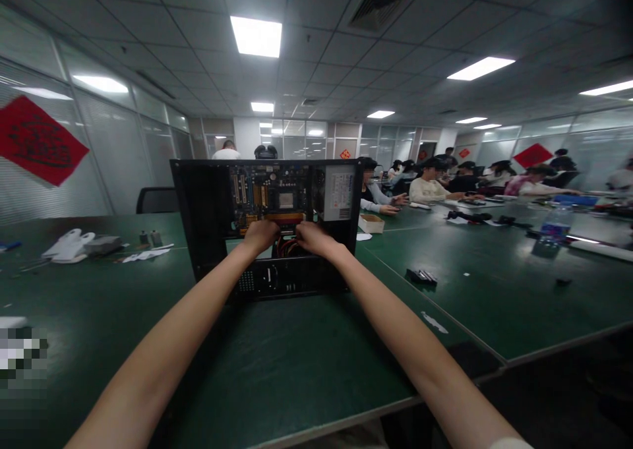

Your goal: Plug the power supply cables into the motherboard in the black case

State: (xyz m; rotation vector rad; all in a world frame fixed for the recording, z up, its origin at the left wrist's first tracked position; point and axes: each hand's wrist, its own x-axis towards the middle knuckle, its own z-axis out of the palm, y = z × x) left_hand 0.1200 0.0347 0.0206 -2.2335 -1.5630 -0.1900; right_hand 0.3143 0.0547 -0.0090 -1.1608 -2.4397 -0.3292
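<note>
An open black computer case [208,258] stands on the green table in front of me, its inside facing me. Within it I see a motherboard [252,192] with a square silver processor [286,200], and orange and red memory slots [285,219] below that. My left hand [262,235] is closed at the left end of these slots. At their right end is my right hand [314,237], also closed. What the fingers grip is hidden. Bundled cables [288,247] hang between and below the hands. A power supply [338,193] fills the case's upper right corner.
On the left lie a white plastic bag [70,245], a grey box-shaped item [102,244] and paper scraps [147,254]. To the right are a small open box [370,223], a black part [421,277] and a plastic bottle [554,226]. Several people sit farther back.
</note>
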